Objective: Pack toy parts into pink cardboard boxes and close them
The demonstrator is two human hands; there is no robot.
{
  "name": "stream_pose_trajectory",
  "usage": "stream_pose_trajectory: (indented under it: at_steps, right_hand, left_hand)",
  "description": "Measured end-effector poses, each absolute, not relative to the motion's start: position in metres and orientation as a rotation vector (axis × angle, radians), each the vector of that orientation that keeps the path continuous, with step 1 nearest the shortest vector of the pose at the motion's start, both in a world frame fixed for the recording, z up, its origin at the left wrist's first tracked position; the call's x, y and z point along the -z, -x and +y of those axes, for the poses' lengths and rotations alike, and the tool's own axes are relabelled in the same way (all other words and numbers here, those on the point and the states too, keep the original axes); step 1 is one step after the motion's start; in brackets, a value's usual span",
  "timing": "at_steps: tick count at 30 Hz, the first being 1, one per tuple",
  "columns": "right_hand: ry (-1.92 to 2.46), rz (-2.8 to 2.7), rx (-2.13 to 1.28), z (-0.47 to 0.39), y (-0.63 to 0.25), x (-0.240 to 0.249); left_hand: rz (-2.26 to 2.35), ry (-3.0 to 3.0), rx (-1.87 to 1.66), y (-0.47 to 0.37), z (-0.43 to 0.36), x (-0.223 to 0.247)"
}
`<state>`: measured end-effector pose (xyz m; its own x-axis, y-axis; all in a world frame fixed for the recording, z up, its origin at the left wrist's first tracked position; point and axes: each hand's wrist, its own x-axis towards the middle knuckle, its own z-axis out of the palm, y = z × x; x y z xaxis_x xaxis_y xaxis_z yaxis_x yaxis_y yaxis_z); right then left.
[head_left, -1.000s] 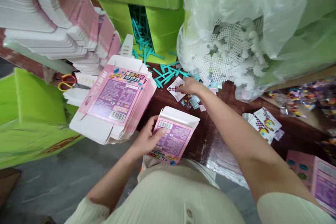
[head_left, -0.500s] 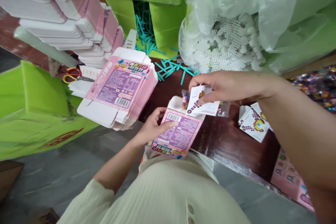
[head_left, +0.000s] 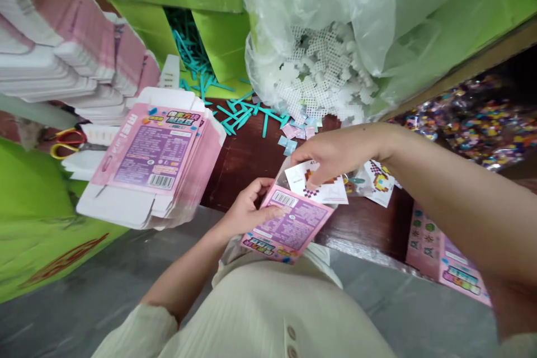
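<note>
My left hand [head_left: 254, 210] grips a pink and purple box [head_left: 289, 221] near my body, thumb on its printed face, the open end facing away from me. Over that opening my right hand [head_left: 325, 156] pinches a white printed card [head_left: 321, 184] with a pixel picture, its lower edge at the box mouth. A clear bag with small coloured pieces [head_left: 356, 183] shows just right of the card. Beside it lie more printed cards [head_left: 381, 183]. To the left is a stack of flattened pink boxes [head_left: 155, 148].
Teal sticks [head_left: 239, 114] spill from a green box [head_left: 222, 39]. Behind the hands stands a plastic bag of white mesh pieces [head_left: 323, 72]. Scissors [head_left: 69, 142] lie at the left; a bin of colourful packets [head_left: 474, 123] and a pink box [head_left: 457, 263] are at the right.
The view has shifted right. The card in my right hand has moved down closer to the box mouth, and the bag behind it is less visible there.
</note>
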<state>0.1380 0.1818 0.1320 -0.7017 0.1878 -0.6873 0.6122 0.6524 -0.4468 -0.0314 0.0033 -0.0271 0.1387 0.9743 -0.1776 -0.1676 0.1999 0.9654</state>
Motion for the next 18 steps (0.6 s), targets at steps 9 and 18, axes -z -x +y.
stream_pose_trajectory:
  at_steps: [9,18]
  right_hand:
    - [-0.564,2.666,0.707,0.178,-0.152,-0.139]
    - [-1.855,2.732,0.623,0.269,-0.154,-0.042]
  left_hand:
    - [1.132,-0.972,-1.089,0.025,0.022,0.028]
    - [1.226,-0.938,-1.360,0.043,0.042,0.027]
